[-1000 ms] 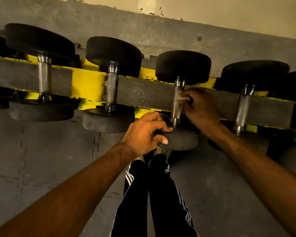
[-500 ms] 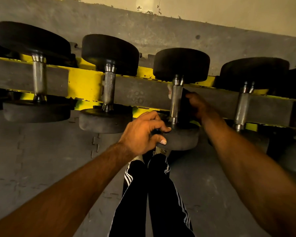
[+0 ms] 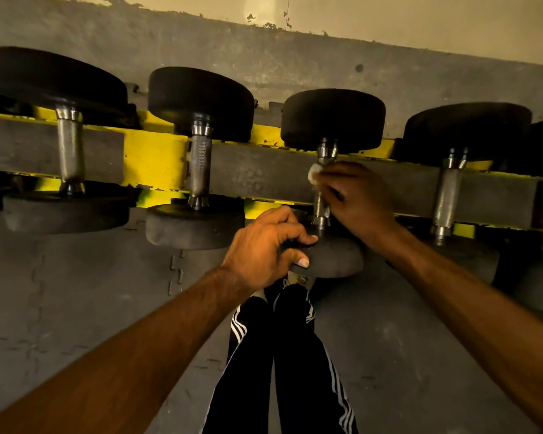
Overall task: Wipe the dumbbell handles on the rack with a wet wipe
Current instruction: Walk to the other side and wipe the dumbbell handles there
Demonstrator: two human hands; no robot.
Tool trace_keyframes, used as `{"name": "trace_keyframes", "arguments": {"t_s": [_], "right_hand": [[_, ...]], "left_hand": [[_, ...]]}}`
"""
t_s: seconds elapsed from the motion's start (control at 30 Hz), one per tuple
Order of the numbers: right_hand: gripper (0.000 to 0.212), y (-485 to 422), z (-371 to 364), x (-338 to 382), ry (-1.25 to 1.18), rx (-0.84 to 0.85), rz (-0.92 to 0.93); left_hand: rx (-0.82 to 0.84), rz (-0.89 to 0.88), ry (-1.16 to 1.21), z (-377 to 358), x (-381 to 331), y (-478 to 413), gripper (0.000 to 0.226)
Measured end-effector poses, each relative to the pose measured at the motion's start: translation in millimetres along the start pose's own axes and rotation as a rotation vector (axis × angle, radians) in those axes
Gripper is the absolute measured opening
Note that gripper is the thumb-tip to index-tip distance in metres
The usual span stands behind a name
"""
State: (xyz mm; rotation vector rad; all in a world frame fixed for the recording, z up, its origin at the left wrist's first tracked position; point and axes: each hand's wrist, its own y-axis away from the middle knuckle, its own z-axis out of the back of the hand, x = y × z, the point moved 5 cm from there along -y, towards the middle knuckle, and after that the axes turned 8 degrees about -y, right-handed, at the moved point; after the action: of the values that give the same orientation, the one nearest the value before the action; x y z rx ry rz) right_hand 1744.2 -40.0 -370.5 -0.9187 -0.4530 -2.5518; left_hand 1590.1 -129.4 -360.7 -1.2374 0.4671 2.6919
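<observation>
The right hand (image 3: pixel 355 195) is pinching the wet wipe (image 3: pixel 313 176) against the upper end of the third handle (image 3: pixel 321 211) on the rack (image 3: pixel 157 164), while the left hand (image 3: pixel 264 249) is gripping that dumbbell's near head (image 3: pixel 336 258), probably steadying it. The next move is likely calling for sliding the wipe down this handle.

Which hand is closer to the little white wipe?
Right. The right hand holds the wipe against the dumbbell handle; the left hand grips the near weight below it.
</observation>
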Motion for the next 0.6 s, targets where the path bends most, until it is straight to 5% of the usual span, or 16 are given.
{"name": "trace_keyframes", "arguments": {"t_s": [0.13, 0.3, 0.47, 0.6], "right_hand": [[0.042, -38.0, -5.7, 17.2, 0.481, -0.017, 0.006], [0.028, -37.7, -25.7, 11.4, 0.578, 0.294, -0.217], [0.017, -17.8, -21.2, 36.9, 0.641, 0.648, 0.048], [0.024, -41.0, -21.9, 44.9, 0.827, 0.558, -0.018]], "left_hand": [[0.022, 0.011, -0.02, 1.1, 0.9, -7.2, 0.028], [0.03, -0.004, -0.029, -2.6, 1.5, -7.1, 0.028], [0.013, -0.013, -0.027, -4.8, 1.4, -6.4, 0.027], [0.034, -0.036, -0.016, -4.5, 3.7, -4.5, 0.029]]}}
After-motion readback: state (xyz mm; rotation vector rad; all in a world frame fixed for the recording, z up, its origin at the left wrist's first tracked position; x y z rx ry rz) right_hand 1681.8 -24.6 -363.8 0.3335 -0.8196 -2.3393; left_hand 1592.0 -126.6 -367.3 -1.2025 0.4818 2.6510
